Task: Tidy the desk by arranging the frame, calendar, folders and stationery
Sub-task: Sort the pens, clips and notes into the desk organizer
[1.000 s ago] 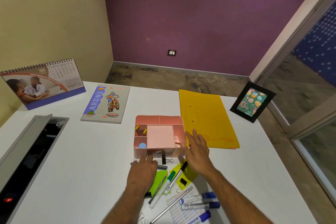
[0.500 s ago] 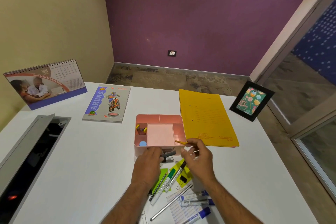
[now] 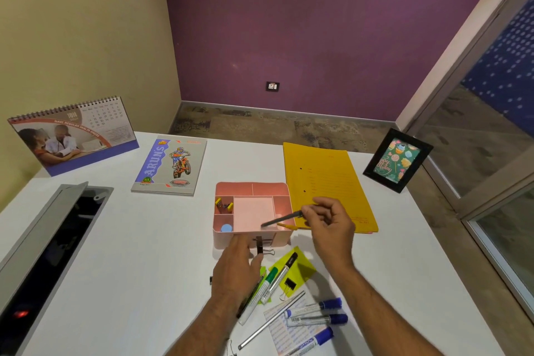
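Pink plastic makes the organizer box (image 3: 281,240) in the middle of the white desk (image 3: 144,269). The right hand (image 3: 329,228) pinches a dark pen (image 3: 281,220) and holds it slanted over the box, tip down toward the big middle part. The left hand (image 3: 235,266) lies flat, fingers loose, at the front of the box, on the green markers (image 3: 271,280). Blue-capped markers (image 3: 315,312) lie nearer the person. The yellow folder (image 3: 323,176) sits just right of the box. The photo frame (image 3: 397,160) stands at the far right. The calendar (image 3: 75,133) stands far left, and a notebook (image 3: 170,166) lies near it.
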Demonstrator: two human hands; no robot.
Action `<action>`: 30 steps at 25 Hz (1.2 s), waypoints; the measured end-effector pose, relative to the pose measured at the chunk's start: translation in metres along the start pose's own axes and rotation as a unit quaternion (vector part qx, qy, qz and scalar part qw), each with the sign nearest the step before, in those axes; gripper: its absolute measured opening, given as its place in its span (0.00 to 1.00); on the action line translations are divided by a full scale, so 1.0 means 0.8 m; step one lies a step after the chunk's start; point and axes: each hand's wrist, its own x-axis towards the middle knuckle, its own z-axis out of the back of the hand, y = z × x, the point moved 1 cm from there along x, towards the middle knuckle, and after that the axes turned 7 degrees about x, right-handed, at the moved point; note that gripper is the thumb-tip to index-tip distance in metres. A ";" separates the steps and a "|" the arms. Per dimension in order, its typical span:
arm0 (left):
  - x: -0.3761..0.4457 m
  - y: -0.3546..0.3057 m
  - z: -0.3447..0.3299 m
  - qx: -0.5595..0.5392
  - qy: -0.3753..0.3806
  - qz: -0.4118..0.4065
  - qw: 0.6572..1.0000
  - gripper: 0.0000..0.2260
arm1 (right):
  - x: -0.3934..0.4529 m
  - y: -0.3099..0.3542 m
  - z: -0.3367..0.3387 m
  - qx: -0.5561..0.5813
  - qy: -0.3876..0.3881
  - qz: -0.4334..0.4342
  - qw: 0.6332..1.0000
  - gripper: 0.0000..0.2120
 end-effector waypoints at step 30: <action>-0.042 -0.001 -0.059 0.148 0.217 0.085 0.961 0.17 | 0.004 -0.037 0.006 -0.254 0.031 0.053 0.965 0.17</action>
